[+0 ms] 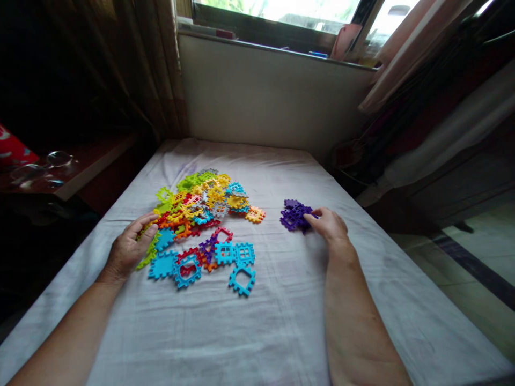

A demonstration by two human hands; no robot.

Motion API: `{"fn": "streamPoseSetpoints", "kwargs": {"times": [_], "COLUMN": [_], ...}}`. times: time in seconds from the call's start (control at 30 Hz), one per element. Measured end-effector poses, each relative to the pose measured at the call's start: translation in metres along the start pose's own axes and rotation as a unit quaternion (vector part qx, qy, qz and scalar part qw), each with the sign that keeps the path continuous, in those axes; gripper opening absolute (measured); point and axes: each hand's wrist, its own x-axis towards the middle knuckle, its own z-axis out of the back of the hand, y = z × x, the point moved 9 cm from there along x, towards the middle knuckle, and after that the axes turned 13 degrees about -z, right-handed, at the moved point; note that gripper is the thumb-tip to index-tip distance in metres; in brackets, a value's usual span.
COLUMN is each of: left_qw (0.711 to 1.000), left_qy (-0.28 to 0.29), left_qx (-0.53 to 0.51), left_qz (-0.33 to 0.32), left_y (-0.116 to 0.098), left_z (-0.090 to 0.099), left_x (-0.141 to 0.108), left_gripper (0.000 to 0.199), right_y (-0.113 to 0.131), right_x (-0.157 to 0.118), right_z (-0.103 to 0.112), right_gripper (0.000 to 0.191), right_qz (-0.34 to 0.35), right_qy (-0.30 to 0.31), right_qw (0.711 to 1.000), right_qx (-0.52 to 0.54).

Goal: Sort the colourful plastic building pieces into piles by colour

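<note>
Pieces on sheet (spectacles left, perhaps)

purple notched pieces — small heap, right; multicoloured notched pieces — wider, loose pile, left

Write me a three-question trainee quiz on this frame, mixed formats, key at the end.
1. Multiple choice: which hand is at the small pile of purple, notched plastic pieces?
A) left hand
B) right hand
C) neither

2. True or false: every purple piece in view lies in that pile.

3. Short answer: what are the pieces lying on?

Key:
1. B
2. False; a purple, notched plastic piece lies apart, to the pile's left.
3. A pale, creased cloth.
</note>
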Motion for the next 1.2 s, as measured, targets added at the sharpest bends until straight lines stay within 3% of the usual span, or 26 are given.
{"fn": "streamPoseSetpoints", "kwargs": {"times": [0.13, 0.27, 0.37, 0.47, 0.57, 0.63, 0.87, 1.03, 1.13, 1.2], "left_qw": [1.0, 1.0, 1.0, 1.0, 0.999, 0.999, 0.999, 0.999, 0.999, 0.999], "left_qy": [-0.007, -0.009, -0.012, -0.016, -0.016, -0.017, -0.008, -0.016, -0.012, -0.011], "left_qx": [0.003, -0.007, -0.013, -0.02, -0.03, -0.033, -0.028, -0.028, -0.029, -0.026], "left_qz": [-0.008, -0.015, -0.013, -0.011, -0.011, -0.013, -0.02, -0.018, -0.021, -0.019], "left_y": [-0.001, -0.003, -0.004, -0.003, -0.001, 0.0, 0.001, -0.001, -0.004, -0.005], "left_z": [0.002, 0.001, 0.001, 0.0, -0.001, -0.001, -0.003, -0.002, -0.001, -0.001], "left_x": [0.0, 0.0, 0.0, 0.0, 0.0, 0.0, 0.0, 0.0, 0.0, 0.0], "left_gripper": [0.054, 0.055, 0.059, 0.059, 0.059, 0.06, 0.061, 0.062, 0.062, 0.063], "right_y": [0.022, 0.074, 0.119, 0.158, 0.177, 0.181, 0.179, 0.183, 0.184, 0.178], "right_x": [-0.014, -0.053, -0.103, -0.169, -0.223, -0.242, -0.251, -0.253, -0.237, -0.209], "right_z": [0.007, 0.014, 0.003, -0.014, -0.03, -0.038, -0.05, -0.047, -0.032, -0.02], "right_gripper": [0.032, 0.022, 0.02, 0.024, 0.043, 0.052, 0.033, 0.036, 0.045, 0.045], "right_qz": [0.043, 0.158, 0.261, 0.385, 0.458, 0.474, 0.478, 0.485, 0.472, 0.438], "right_qy": [-0.04, -0.073, -0.023, 0.042, 0.074, 0.078, 0.074, 0.097, 0.081, 0.054], "right_qw": [0.998, 0.984, 0.964, 0.919, 0.884, 0.876, 0.875, 0.86, 0.85, 0.859], "right_qx": [0.003, 0.025, 0.043, 0.074, 0.065, 0.045, 0.031, 0.123, 0.221, 0.258]}}
